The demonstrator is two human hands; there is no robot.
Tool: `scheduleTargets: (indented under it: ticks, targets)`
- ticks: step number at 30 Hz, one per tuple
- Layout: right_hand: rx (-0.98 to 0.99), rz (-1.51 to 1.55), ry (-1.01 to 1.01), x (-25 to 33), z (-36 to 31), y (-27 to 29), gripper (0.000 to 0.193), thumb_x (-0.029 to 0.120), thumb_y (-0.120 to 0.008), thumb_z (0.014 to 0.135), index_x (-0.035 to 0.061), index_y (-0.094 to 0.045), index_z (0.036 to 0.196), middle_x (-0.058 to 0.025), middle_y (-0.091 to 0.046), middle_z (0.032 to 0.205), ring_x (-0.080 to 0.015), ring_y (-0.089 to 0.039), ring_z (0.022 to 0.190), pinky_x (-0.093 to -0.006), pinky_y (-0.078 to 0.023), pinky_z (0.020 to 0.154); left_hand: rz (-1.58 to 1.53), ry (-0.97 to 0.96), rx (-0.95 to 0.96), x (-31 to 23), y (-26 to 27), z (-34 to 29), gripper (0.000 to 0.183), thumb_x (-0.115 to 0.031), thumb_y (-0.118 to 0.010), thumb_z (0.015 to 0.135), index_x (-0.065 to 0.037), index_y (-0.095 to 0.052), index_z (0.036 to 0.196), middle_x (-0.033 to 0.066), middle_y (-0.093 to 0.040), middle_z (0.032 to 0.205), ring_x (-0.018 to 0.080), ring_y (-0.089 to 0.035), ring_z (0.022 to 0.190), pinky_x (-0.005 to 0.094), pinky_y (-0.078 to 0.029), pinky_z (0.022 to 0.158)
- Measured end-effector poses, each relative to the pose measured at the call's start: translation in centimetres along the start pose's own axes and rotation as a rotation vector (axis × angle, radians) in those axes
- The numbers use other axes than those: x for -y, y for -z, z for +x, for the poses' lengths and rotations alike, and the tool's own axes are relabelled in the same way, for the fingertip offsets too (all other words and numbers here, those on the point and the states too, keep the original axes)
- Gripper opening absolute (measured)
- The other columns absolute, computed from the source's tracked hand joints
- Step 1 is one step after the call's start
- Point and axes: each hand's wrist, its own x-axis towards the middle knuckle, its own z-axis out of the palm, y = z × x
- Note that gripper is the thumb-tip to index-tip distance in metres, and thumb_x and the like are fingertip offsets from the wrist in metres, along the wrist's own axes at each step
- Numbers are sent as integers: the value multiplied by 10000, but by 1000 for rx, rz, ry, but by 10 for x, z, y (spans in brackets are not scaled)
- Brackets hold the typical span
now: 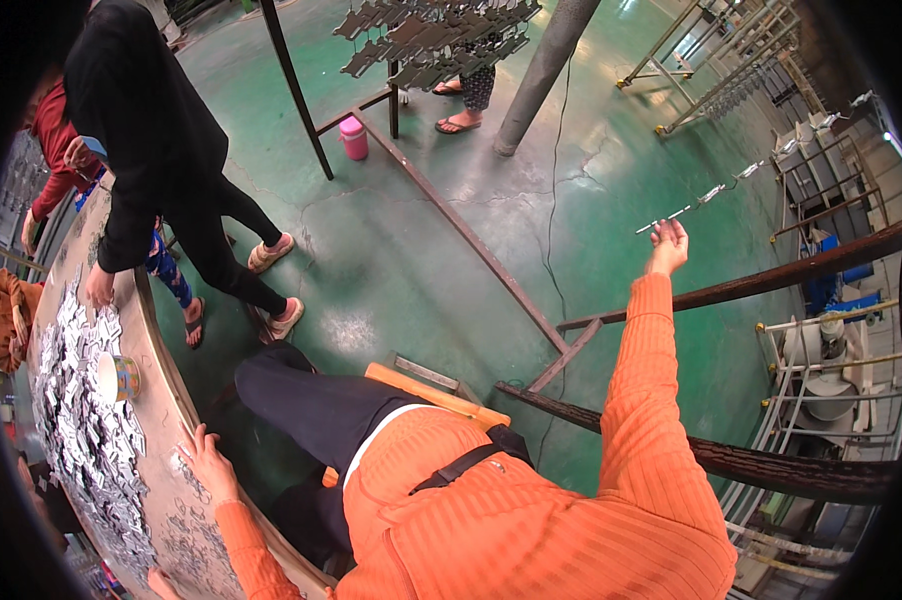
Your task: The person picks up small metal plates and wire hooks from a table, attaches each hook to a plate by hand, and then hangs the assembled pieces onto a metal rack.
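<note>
While your left hand [208,462] is resting flat and open on the table [156,385], your right hand [668,245] is pinching a light, stiff, thin wire rod [711,195] by its near end.

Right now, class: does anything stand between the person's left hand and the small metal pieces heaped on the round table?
Nothing visible does. The left hand rests flat on the round table, and the metal pieces lie just beyond its fingers.

A thin metal rod [716,192] strung with small silvery metal pieces slants up and away from the right grip [668,245], which pinches its near end. Flat silvery metal pieces [86,420] lie heaped just beyond the left grip [206,462], which rests flat on the counter [166,500].
</note>
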Motion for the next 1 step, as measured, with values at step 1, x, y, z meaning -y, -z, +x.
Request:
scheduleTargets:
  ticks: [1]
  targets:
    - [-15, 14, -9, -1, 1, -1, 296, 31, -655, 867, 5, -561, 1146, -139, -668, 1018, -175, -671, 826, -216, -531, 576, 18, -5, 8, 2, -1, 0, 210, 67, -533, 771, -95, -588, 892, 46, -515, 1304, 287, -268, 1406, 540, -179, 1138]
